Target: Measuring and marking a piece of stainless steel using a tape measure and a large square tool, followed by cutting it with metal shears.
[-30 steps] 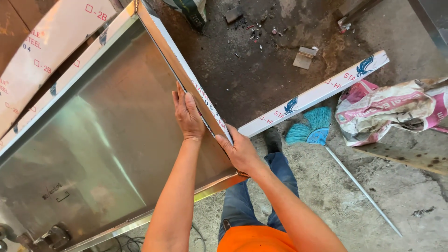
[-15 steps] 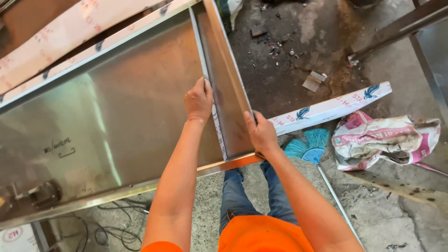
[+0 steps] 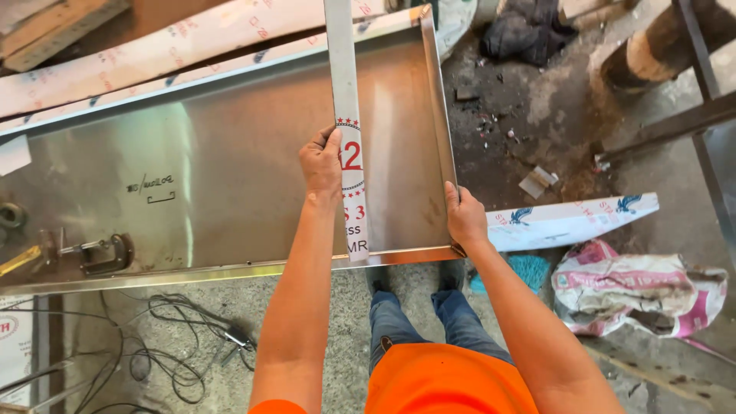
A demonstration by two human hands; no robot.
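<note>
Head view is showing a long narrow metal strip (image 3: 346,115) with white printed film, lying lengthwise over a large stainless steel tray (image 3: 192,176). The left hand (image 3: 322,162) is gripping the strip at its left edge, fingers curled round it. The right hand (image 3: 462,215) is clasping the tray's upturned right rim near the front corner. Half a second ago both hands were holding that folded right edge close together; now the left one is sitting further left, on the strip, and the tray is lying flatter and squarer to the camera. A clamp (image 3: 103,253) is resting on the tray's left end, black cables (image 3: 165,330) are trailing on the concrete beneath, and a film-covered white bar (image 3: 571,221) and a crumpled sack (image 3: 640,287) are lying to the right.
</note>
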